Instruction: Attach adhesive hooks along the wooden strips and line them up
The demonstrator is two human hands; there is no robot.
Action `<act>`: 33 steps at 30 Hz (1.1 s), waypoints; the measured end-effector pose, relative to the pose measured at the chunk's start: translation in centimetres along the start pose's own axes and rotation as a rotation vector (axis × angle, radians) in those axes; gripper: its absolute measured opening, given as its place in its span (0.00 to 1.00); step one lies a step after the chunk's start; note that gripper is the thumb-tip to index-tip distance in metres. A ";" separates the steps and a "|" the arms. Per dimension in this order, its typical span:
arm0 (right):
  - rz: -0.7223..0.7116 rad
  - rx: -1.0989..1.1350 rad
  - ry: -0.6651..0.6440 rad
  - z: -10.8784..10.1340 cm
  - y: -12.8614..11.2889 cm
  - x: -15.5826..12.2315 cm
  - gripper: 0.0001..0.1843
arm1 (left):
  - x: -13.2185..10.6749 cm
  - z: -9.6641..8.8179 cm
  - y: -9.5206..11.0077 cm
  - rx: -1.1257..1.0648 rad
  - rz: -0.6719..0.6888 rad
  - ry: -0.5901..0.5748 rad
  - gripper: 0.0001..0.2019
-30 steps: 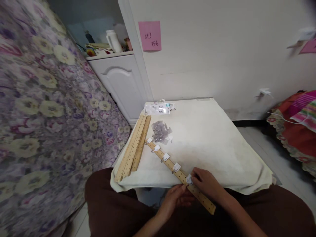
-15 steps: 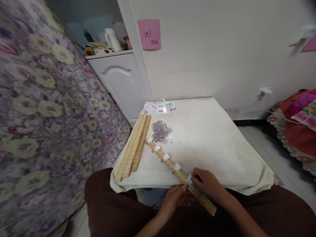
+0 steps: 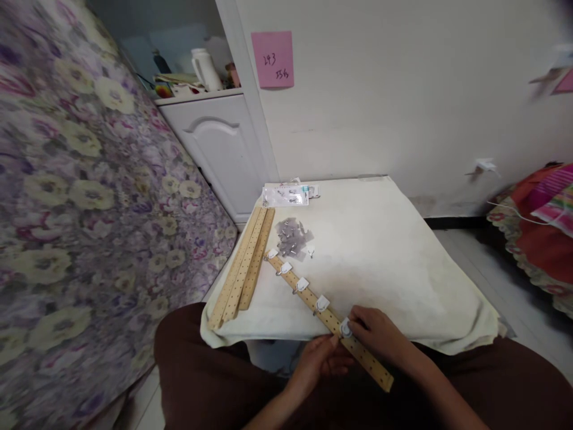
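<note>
A long wooden strip with rows of holes [image 3: 308, 295] slants from the tabletop over its front edge. Several small rings with white tags [image 3: 301, 285] sit along it, the rings at its left edge. My left hand [image 3: 319, 359] is closed at the strip's underside edge, thumb and finger pinched there; its fingertips are partly hidden. My right hand [image 3: 378, 334] pinches the white tag [image 3: 345, 328] nearest me, against the strip's upper face. Beyond the strip's far end lies a pile of small clear bags with metal pieces [image 3: 292, 239], one ring [image 3: 311, 252] loose beside it.
More perforated wooden strips [image 3: 244, 269] lie side by side along the left of the cloth-covered table [image 3: 376, 239]. Clear plastic packaging [image 3: 286, 195] is at the back left corner. A floral curtain [image 3: 89, 209] hangs close on the left, and a wall [image 3: 358, 89] stands behind.
The view has shifted very slightly. Both hands stay at the same place on the strip, with no clear movement of the tag.
</note>
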State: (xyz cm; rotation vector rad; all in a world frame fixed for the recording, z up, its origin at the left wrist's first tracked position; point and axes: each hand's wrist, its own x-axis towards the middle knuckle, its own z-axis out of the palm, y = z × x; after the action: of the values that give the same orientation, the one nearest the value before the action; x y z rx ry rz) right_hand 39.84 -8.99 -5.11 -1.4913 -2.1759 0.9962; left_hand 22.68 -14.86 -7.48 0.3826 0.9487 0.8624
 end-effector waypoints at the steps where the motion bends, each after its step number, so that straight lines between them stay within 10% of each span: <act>1: -0.002 -0.002 0.000 0.0 0.1 0.0 0.10 | 0.0 0.0 0.0 0.000 0.000 0.000 0.20; 33: 0.034 -0.044 -0.021 0.1 -0.2 0.2 0.08 | 0.5 -0.9 -0.5 0.001 0.014 -0.051 0.17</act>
State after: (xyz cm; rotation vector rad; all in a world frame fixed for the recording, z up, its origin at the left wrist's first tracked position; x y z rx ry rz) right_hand 39.54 -8.94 -5.08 -1.5491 -2.2075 0.9849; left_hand 22.29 -14.86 -8.61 0.4104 0.9002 0.8616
